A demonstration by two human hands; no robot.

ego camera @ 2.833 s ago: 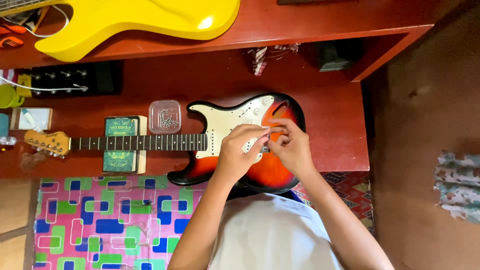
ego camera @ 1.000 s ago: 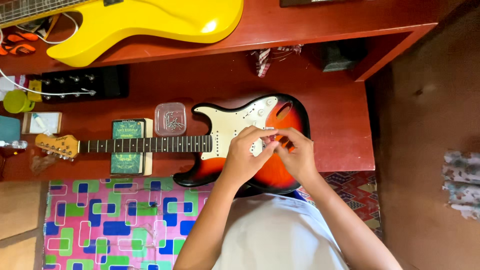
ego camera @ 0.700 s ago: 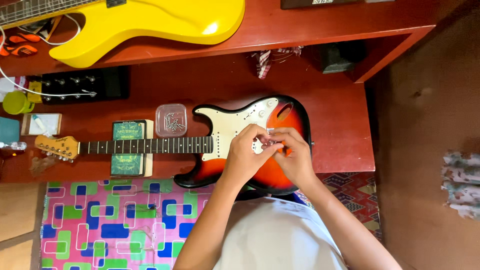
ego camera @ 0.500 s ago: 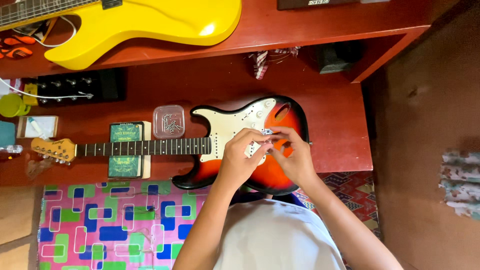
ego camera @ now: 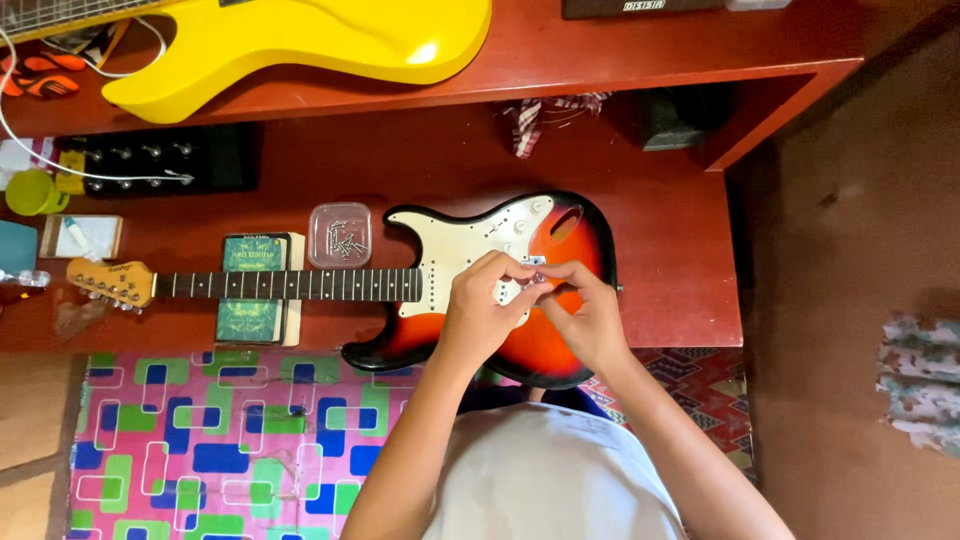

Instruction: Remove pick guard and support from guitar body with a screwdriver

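Fingers: both sets pinch together over the guitar body; my left hand (ego camera: 485,315) and right hand (ego camera: 585,320) meet on a small silvery metal part (ego camera: 533,263), too tiny for me to identify.
Grip: narrow, fingertips closed on that part; nothing else is in either hand.
Change: compared with a few seconds ago my hands have drawn closer until the fingertips touch, and they have settled lower on the white pickguard (ego camera: 460,255); the view has also drifted a little.
Meaning: I judge the work is at a fine fitting stage on the guitar's body, needing steady fingers rather than reach.
Guitar: one sunburst red-and-black electric guitar (ego camera: 545,345) lies flat on the red-brown wooden table (ego camera: 660,290), neck (ego camera: 290,285) pointing left, headstock (ego camera: 110,283) at the left end.
Support: one green-covered book or box (ego camera: 250,288) sits under the neck.
Screws: one clear square plastic tub (ego camera: 340,234) of small screws, too many to count, touching the far side of the neck.
Far shelf: one glossy yellow guitar body (ego camera: 310,45).
Left side: one black strip with a row of metal pegs (ego camera: 150,160), one green mug (ego camera: 35,192).
Floor: one patterned pink, blue and green mat (ego camera: 220,440), near me.
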